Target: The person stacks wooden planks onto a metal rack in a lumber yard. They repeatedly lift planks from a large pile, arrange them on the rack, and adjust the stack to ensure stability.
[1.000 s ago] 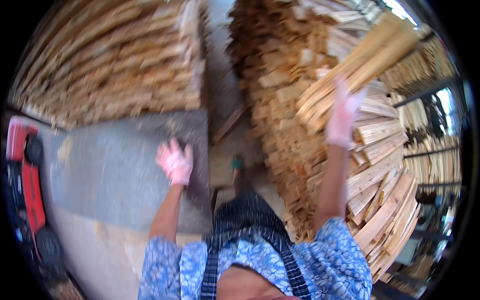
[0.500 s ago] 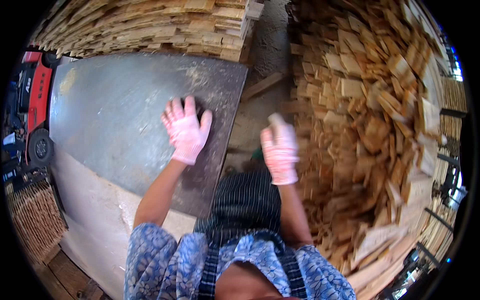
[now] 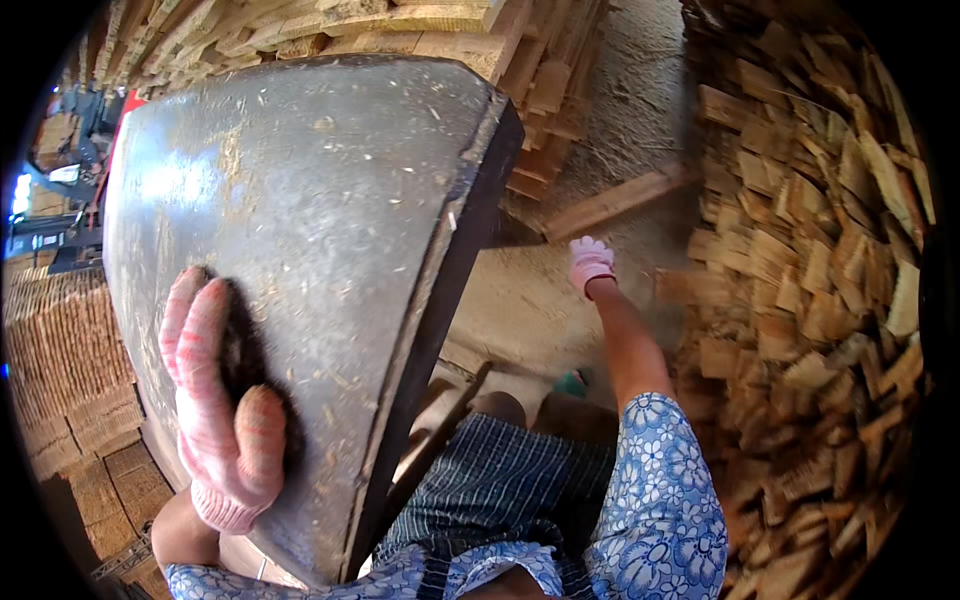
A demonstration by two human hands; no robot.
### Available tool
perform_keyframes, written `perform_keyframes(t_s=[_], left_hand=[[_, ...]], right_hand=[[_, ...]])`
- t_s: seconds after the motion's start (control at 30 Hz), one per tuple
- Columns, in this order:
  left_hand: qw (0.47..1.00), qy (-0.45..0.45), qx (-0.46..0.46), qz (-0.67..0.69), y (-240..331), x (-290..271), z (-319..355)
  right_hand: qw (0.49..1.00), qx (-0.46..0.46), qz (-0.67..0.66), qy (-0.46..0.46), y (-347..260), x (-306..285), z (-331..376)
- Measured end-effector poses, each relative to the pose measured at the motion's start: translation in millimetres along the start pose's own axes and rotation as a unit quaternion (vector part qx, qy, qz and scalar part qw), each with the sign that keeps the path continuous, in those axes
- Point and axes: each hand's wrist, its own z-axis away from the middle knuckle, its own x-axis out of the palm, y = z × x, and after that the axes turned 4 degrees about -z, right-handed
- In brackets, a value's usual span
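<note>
1. The left hand [image 3: 215, 400], in a pink knitted glove, lies flat and open on the dusty grey metal table top [image 3: 320, 220], near its lower left part. The fingers are stretched out and grasp nothing.
2. The right hand [image 3: 590, 262], also in a pink glove, reaches down toward the sandy floor [image 3: 520, 310], just beside a loose brown wooden plank [image 3: 610, 205] that lies on the ground. It is small and partly blurred, so it is not possible to tell if this hand is closed or released.
3. The dark thick edge of the table top stands between the two hands and hides part of the floor.
4. On the right, a tall pile of short pale wood pieces [image 3: 810, 270] rises close to the right arm.
5. Behind the table, stacked light wooden boards [image 3: 400, 25] fill the upper part of the view.
6. At the far left stands a red machine [image 3: 125, 105], and lower down are neat bundles of thin wooden sticks [image 3: 70, 350].
7. The person wears a blue flowered sleeve [image 3: 655, 490] and a checked apron [image 3: 500, 490].
</note>
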Motion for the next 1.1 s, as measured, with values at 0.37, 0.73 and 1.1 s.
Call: perform_keyframes(t_s=[0.37, 0.73, 1.1], left_hand=[[0.996, 0.044, -0.051, 0.063, 17, 12, 20], [0.997, 0.046, -0.039, 0.040, 2, 9, 34], [0.992, 0.119, 0.017, 0.034, -63, 64, 80]], right_hand=[[0.993, -0.094, 0.022, 0.065, -2, 45, -101], [0.955, -0.178, 0.209, 0.109, 1, 121, -24], [0.925, -0.323, 0.052, 0.194, -60, 16, 183]])
